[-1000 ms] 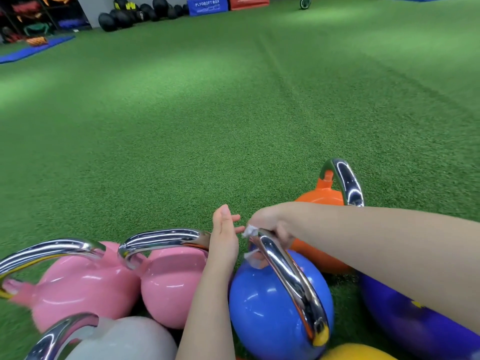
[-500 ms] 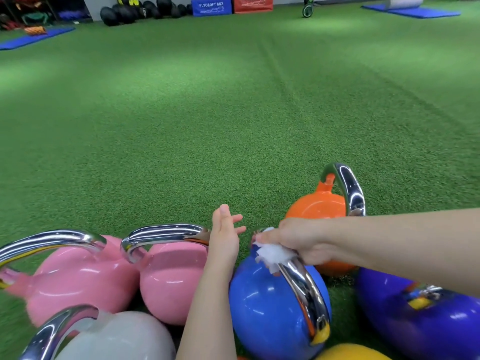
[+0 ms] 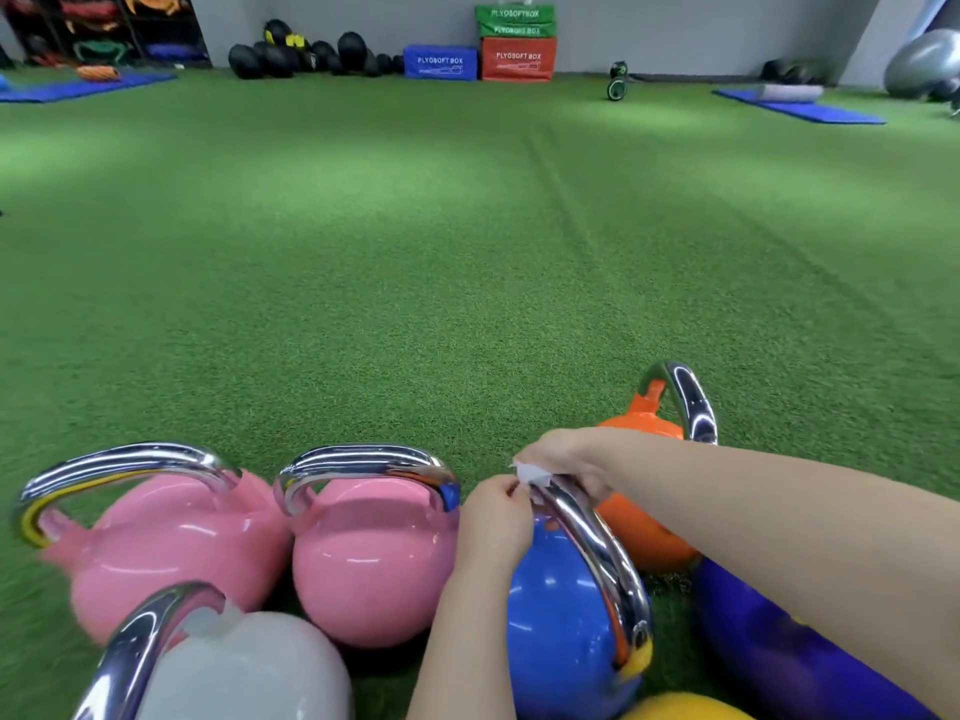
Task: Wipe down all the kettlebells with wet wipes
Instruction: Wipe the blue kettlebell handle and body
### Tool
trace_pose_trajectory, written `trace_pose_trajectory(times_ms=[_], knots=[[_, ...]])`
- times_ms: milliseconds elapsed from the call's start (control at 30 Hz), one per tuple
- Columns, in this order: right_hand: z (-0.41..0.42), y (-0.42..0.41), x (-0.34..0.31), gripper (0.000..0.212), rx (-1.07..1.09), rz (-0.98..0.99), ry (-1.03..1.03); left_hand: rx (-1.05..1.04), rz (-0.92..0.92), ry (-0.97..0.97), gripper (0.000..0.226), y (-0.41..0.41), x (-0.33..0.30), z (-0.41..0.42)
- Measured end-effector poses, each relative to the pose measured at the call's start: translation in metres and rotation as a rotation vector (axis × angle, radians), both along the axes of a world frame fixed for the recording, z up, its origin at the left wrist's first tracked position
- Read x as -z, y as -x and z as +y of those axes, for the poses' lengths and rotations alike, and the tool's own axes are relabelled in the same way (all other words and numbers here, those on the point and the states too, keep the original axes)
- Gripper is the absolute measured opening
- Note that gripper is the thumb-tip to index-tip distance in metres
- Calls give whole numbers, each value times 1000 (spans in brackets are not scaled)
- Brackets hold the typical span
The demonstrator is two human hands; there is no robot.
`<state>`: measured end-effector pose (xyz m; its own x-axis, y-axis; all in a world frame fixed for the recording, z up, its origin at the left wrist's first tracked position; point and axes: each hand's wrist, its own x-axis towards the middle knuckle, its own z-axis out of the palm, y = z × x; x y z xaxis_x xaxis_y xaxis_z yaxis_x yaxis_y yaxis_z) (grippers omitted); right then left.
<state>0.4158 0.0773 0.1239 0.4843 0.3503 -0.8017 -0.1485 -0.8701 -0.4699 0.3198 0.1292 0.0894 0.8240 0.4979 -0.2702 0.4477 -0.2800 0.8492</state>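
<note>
Several kettlebells with chrome handles crowd the turf in front of me. At the centre stands the blue kettlebell (image 3: 556, 610). My right hand (image 3: 563, 454) grips a white wet wipe (image 3: 531, 474) wrapped round the top of its chrome handle (image 3: 597, 553). My left hand (image 3: 493, 517) sits beside that handle with its fingertips curled at the wipe's edge. Left of it stand two pink kettlebells (image 3: 374, 558) (image 3: 171, 553), with a white one (image 3: 244, 672) nearest me. An orange kettlebell (image 3: 644, 532) sits behind my right forearm, beside a purple one (image 3: 779, 652) and a yellow one (image 3: 680, 709).
Green turf (image 3: 467, 252) stretches ahead to the far wall. There stand blue, red and green plyo boxes (image 3: 514, 57), black medicine balls (image 3: 306, 57), a small wheel (image 3: 616, 88), blue mats (image 3: 800, 109) and a grey exercise ball (image 3: 922, 65).
My left hand has gone from open and raised to closing its fingers at the wipe. My right hand moved the wipe back up to the top of the blue kettlebell's handle. The view tilted upward.
</note>
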Motion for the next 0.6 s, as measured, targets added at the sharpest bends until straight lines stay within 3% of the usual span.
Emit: trace_pose_trajectory(times_ms=[133,300,467,600], knots=[[-27,21,-3,43,101,-61,-254,-38,-50,227,25,5,3,-8],[-64,53,6,30,96,-201,-441,-70,-79,451,32,8,8,-12],[-73,60,6,33,156,-148,-391,-53,-64,430,53,12,8,-12],[-46,43,-1,47,116,-194,-237,-52,-71,399,47,12,12,-14]])
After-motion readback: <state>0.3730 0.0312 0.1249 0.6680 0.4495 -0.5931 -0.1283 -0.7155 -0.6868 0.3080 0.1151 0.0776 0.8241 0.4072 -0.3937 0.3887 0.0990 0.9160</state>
